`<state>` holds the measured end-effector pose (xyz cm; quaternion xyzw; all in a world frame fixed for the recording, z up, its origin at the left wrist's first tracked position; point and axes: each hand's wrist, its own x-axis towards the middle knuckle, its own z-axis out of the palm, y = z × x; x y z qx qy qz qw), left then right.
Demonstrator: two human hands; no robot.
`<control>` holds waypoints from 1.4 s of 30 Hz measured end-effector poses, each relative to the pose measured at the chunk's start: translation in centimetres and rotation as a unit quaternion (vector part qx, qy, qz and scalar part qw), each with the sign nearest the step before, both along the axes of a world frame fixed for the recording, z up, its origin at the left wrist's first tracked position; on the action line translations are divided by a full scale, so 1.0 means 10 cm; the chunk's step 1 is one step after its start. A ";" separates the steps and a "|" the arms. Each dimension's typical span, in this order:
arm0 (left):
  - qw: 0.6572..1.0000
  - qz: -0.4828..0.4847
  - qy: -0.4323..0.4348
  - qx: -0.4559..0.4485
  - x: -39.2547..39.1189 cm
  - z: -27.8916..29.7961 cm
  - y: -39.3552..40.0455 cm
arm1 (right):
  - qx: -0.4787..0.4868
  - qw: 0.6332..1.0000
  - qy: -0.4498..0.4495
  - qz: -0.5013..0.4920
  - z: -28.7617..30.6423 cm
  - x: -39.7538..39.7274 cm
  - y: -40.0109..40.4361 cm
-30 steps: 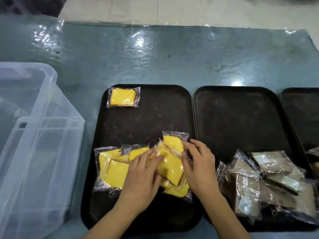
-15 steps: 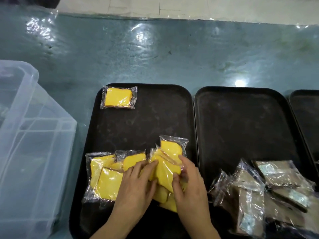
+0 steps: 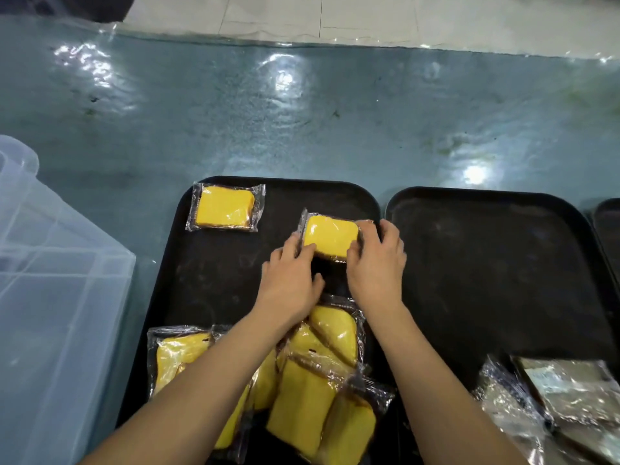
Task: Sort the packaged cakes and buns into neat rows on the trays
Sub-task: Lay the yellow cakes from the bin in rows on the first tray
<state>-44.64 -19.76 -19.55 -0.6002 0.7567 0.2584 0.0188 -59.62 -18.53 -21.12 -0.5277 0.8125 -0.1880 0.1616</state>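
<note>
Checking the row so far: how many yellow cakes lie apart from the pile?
2: one cake at the left tray's far-left corner, one held cake between both hands toward its far right.

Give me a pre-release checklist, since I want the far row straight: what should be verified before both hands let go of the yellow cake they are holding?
1. Held cake gripped at both ends by left hand and right hand: ok.
2. Held cake over the left tray, not the middle tray: ok.
3. Level with the placed cake in the far-left corner: not ok, it sits nearer and tilted.
4. Gap between the two cakes, no overlap: ok.
5. Resting flat on the tray: cannot tell.
6. Pile of yellow cakes still unsorted: not ok.
</note>
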 end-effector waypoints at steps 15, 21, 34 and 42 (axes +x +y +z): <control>0.998 -0.041 -0.042 0.013 0.00 -0.29 -0.34 | 0.066 0.976 0.104 0.182 -0.30 -0.12 -0.16; 0.998 -0.041 -0.032 0.020 0.05 -0.27 -0.31 | 0.092 0.971 0.090 0.204 -0.21 -0.16 -0.20; 0.999 0.025 -0.046 0.006 1.44 -0.02 0.98 | 0.148 0.955 -0.076 0.247 0.09 0.28 0.81; 0.998 0.039 -0.054 -0.006 1.55 -0.06 1.48 | 0.155 0.957 -0.031 0.242 0.12 0.35 1.29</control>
